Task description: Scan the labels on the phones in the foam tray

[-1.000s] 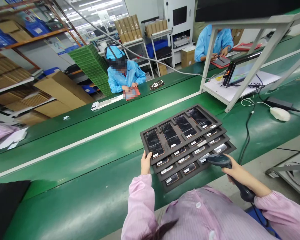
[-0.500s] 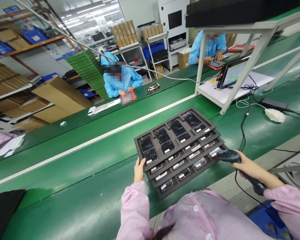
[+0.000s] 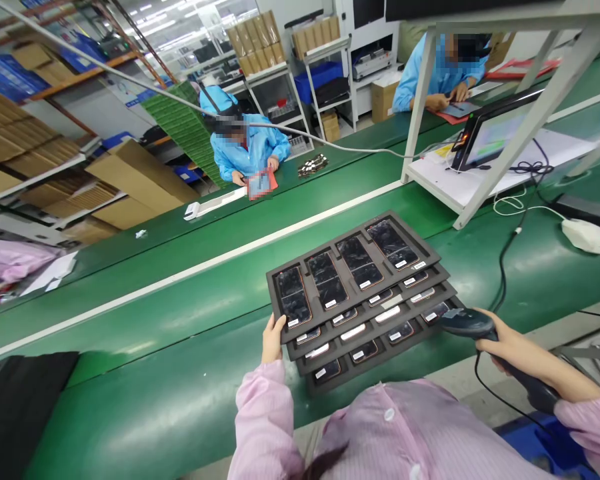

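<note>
We've got our left hand [image 3: 273, 339] gripping the near-left corner of the stack of trays [image 3: 360, 300], which sits on the green counter [image 3: 180, 373] right in front of us. Our right hand [image 3: 505, 340] is wrapped around the scanner [image 3: 467, 323], nose at the stack's near-right edge. Looks like label scanning is underway; can't tell how many phones [image 3: 330, 287] are done

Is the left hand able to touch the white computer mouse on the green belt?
Probably not as things stand: the left hand grips the stack of dark trays, and the white computer mouse lies far off to the right, beyond the stack.
</note>
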Demonstrator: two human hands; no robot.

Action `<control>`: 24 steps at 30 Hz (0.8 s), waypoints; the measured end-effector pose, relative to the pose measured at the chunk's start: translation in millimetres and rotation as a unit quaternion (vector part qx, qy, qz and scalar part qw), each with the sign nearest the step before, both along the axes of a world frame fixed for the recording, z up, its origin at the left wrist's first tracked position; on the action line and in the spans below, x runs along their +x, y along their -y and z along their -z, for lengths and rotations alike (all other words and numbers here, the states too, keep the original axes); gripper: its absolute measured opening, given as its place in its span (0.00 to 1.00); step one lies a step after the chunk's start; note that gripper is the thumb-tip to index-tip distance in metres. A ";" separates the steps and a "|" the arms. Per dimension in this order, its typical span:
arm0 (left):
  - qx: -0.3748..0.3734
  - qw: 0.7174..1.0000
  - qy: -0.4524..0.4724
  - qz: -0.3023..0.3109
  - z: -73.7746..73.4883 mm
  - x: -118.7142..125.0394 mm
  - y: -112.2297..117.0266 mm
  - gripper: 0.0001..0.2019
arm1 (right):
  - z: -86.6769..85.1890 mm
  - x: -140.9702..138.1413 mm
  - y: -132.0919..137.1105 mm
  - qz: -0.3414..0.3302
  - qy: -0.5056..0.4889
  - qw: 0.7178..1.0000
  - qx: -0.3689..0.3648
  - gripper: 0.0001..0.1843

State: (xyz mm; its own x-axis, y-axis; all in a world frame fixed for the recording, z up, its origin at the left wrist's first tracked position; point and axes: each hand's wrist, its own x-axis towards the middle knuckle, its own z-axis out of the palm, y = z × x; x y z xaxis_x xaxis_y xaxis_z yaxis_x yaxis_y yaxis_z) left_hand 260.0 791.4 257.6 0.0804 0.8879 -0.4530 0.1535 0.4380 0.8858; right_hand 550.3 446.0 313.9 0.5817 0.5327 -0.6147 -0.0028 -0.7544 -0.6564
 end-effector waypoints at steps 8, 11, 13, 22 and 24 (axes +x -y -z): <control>-0.004 1.000 -0.011 -0.011 -1.6 -0.4 -0.4 0.10 | 5.0 18.4 -4.7 -0.036 -0.018 0.998 -0.039 0.44; -0.003 1.000 -0.024 -0.012 -1.8 0.0 0.4 0.09 | 6.4 24.4 0.4 -0.044 -0.019 0.998 -0.032 0.44; 0.000 0.999 -0.033 -0.011 -2.6 0.2 0.8 0.09 | 5.8 35.3 3.2 -0.029 -0.017 0.999 -0.020 0.43; 0.026 0.994 -0.104 0.020 -12.9 2.6 -3.8 0.05 | 4.5 135.5 -53.6 0.127 0.137 0.982 -0.010 0.27; 0.048 0.990 -0.130 0.013 -15.7 6.3 -0.3 0.05 | 3.8 143.4 -67.2 0.126 0.177 0.975 -0.033 0.29</control>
